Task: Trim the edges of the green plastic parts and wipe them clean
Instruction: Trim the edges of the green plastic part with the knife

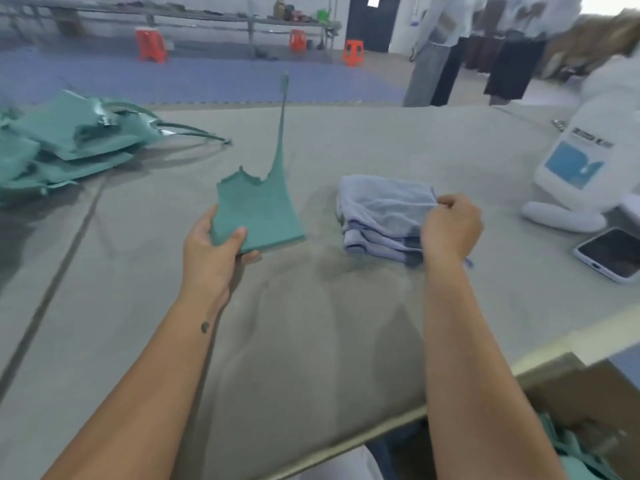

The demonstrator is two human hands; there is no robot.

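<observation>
The left hand [214, 244] grips one green plastic part [258, 211] at its near corner, thumb on top and fingers beneath, holding it tilted up just above the grey work table [311, 323]. The right hand [450, 226] pinches the top layer of a folded light-blue cloth [381, 213] that lies on the table just beside the part.

Condition of the held part: the far edge is ragged, and a long thin strip of flash [282, 116] stands up from its far right corner. Trimming of this part therefore appears incomplete. Wiping has not begun; cloth and part are apart.

No cutting tool is visible in either hand or on the table.

Remaining stock: a pile of green parts [62, 143] with loose trailing strips lies at the far left of the table, well apart from the hands. These look untrimmed. More green material [568, 455] shows in a cardboard box [588, 386] at the near right; whether it is finished parts or offcuts cannot be told.

Assessment: the task is in progress, with much left.
</observation>
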